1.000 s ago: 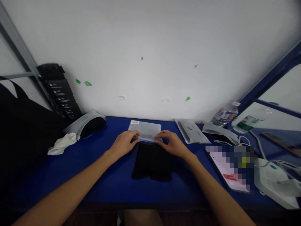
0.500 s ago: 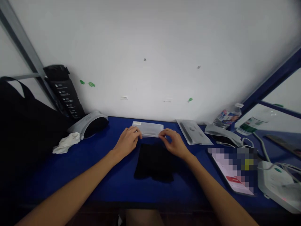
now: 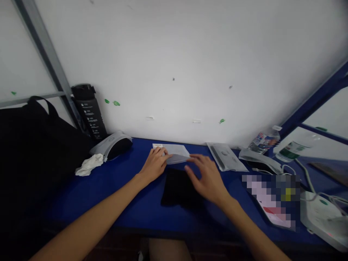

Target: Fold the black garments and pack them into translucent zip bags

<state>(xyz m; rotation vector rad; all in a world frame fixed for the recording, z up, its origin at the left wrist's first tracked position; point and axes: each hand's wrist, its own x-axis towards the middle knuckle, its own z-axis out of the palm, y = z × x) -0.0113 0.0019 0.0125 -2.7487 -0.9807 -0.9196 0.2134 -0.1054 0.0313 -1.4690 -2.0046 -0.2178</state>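
A translucent white plastic pouch [image 3: 176,149] with a small label at its top left corner lies near the back of the blue desk. My left hand [image 3: 154,165] pinches its left front part, thumb reaching over the near edge. At the right, my right hand [image 3: 208,177] is open, thumb and fingers apart, with the fingertips close to the pouch's right corner; whether they touch it I cannot tell. Just in front of the pouch, a folded black cloth [image 3: 178,188] lies flat, partly covered by my right hand.
On the left stand a black bag [image 3: 35,156], a black bottle [image 3: 89,116], a filled pouch [image 3: 112,145] and crumpled white tissue [image 3: 89,165]. To the right are a flat pouch [image 3: 227,157], another pouch [image 3: 259,159], plastic bottles [image 3: 265,140], a phone [image 3: 272,206] and a white power strip [image 3: 320,217].
My right hand has let go of the pouch's right corner, opened and come slightly nearer. The pouch's front edge looks more spread. The camera view has shifted a little.
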